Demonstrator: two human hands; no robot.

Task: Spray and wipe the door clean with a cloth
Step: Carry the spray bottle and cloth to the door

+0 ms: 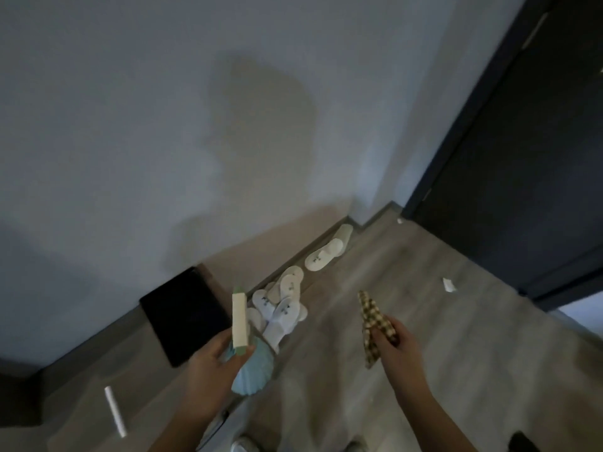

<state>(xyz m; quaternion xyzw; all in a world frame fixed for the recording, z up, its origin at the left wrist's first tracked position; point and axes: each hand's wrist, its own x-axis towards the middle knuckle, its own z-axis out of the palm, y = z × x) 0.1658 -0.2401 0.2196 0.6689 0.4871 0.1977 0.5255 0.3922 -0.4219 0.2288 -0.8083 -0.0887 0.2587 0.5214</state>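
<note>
The left hand had its grip curled round the spray bottle (pale blue, cream head), and the right hand pinched the checked cloth. The dark door stood well apart, at the right.

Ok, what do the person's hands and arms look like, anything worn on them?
The left hand and right hand are bare: no gloves, and no ring or watch shows in this blurred frame. Both forearms are uncovered down to the picture's edge; no sleeve is in view.
</note>
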